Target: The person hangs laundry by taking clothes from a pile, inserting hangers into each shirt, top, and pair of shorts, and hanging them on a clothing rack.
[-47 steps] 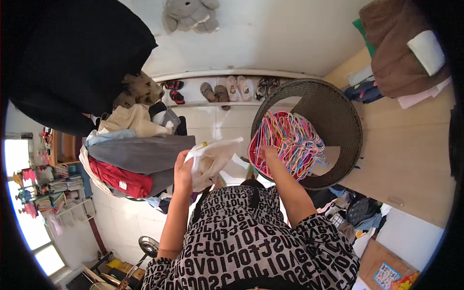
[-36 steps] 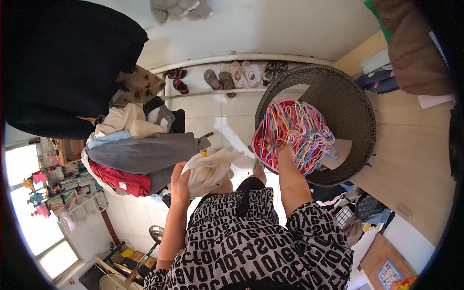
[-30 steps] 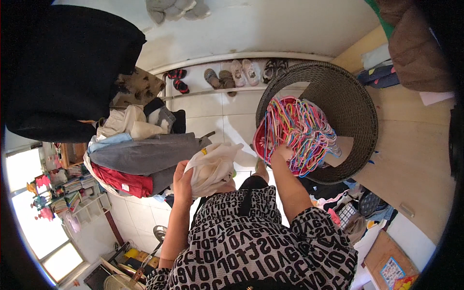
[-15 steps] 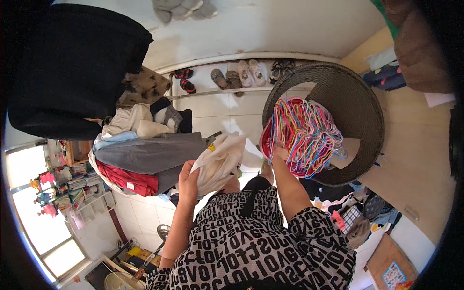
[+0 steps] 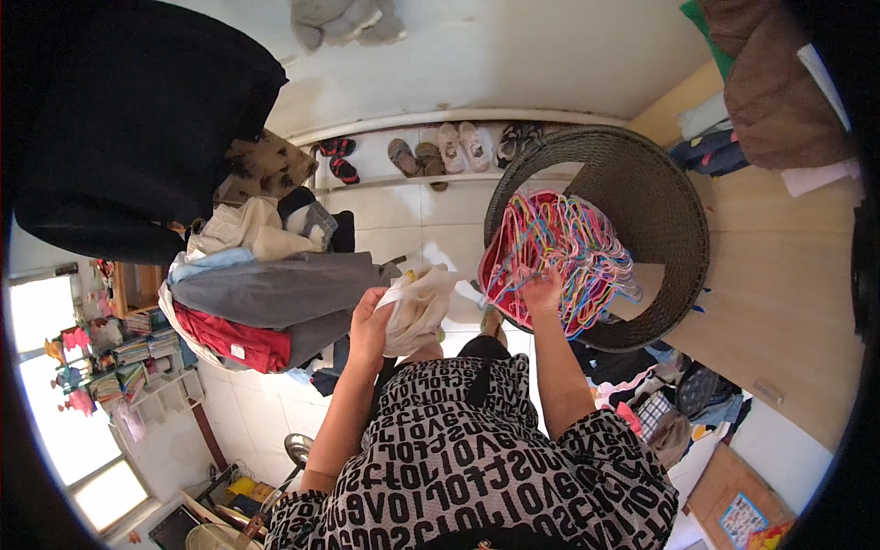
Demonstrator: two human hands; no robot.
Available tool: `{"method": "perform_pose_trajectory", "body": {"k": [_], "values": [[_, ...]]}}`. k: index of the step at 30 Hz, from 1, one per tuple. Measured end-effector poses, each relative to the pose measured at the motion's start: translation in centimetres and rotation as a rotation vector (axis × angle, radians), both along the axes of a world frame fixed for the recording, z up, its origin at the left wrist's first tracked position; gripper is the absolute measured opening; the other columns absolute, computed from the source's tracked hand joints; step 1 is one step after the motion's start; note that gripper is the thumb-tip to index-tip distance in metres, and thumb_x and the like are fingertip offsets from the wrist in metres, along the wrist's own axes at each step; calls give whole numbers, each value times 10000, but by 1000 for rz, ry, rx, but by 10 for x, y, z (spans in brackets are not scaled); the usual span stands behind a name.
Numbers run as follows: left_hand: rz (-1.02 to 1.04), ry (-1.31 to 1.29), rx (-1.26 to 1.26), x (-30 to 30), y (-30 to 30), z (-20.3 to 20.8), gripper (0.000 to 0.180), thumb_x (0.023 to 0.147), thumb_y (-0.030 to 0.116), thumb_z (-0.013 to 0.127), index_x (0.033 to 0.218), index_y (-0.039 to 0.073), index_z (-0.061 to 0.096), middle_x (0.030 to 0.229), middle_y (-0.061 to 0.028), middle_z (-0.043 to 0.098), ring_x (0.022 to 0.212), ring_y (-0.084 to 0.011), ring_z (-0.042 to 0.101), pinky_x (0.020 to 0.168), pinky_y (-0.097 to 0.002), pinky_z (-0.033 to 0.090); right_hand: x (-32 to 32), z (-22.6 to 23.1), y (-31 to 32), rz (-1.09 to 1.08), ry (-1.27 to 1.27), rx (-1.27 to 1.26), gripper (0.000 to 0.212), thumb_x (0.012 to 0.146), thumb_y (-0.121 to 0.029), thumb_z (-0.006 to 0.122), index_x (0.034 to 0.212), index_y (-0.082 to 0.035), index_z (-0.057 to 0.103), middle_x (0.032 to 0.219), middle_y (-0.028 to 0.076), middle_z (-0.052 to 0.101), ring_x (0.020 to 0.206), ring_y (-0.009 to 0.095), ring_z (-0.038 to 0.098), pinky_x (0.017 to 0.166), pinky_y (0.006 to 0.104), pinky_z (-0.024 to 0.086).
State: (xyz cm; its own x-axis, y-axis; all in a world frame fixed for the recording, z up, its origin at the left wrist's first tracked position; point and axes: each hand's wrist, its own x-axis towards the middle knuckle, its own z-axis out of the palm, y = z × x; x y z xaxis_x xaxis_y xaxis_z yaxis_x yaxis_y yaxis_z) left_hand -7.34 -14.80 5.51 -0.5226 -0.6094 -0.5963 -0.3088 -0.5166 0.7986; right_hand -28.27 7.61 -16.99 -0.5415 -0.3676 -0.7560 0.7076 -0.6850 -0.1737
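Note:
A thin white garment [image 5: 420, 313] hangs crumpled in front of my body, its edge pinched in my left hand [image 5: 369, 325]. My right hand [image 5: 542, 291] is at the near left side of a dense bunch of coloured clothes hangers [image 5: 582, 261]. Its fingers are curled round a hanger there, partly lost among the others. The bunch lies in a red basin [image 5: 496, 252], which sits at the top of a large dark woven basket [image 5: 674, 192].
On the left, a grey garment [image 5: 275, 291] and a red one [image 5: 234, 341] lie in a clothes pile, beside a black cloth-covered shape [image 5: 137, 128]. Shoes [image 5: 463, 147] line the far wall. Folded clothes [image 5: 674, 403] sit at lower right.
My right hand has turned and shifted slightly right over the hangers, fingers now pointing up. The white garment has bunched lower and closer to my left hand.

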Motion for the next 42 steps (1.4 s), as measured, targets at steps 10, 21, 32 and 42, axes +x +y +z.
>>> {"method": "perform_pose_trajectory", "body": {"k": [10,21,32,42], "values": [[30,58,-337,-29,-29,-18,152,872,97,518,976,-1,571,882,-46,610,804,-106,538,736,-246,431,1,103,-26,854,1333,1073,366,944,-255,450,1228,-32,512,731,15,539,625,111,472,586,263,393],[-111,-167,-822,-71,-19,-3,206,899,233,507,928,30,528,762,-242,604,760,-438,586,641,-471,446,46,225,-100,1322,1350,545,272,957,-211,461,1141,-54,587,661,-21,491,586,82,425,542,248,368],[33,-38,-956,-58,-21,54,134,869,117,533,991,63,542,695,-219,596,676,-397,613,570,-390,466,51,231,-152,759,1137,532,216,969,-238,437,1040,-82,568,543,-70,318,410,34,247,363,217,196],[-304,-425,-1241,-35,-16,10,386,730,137,628,1072,60,465,987,-173,538,834,-387,593,697,-469,485,9,317,-171,419,723,91,170,963,-210,429,1012,-72,515,539,-59,276,401,44,230,361,219,187]]}}
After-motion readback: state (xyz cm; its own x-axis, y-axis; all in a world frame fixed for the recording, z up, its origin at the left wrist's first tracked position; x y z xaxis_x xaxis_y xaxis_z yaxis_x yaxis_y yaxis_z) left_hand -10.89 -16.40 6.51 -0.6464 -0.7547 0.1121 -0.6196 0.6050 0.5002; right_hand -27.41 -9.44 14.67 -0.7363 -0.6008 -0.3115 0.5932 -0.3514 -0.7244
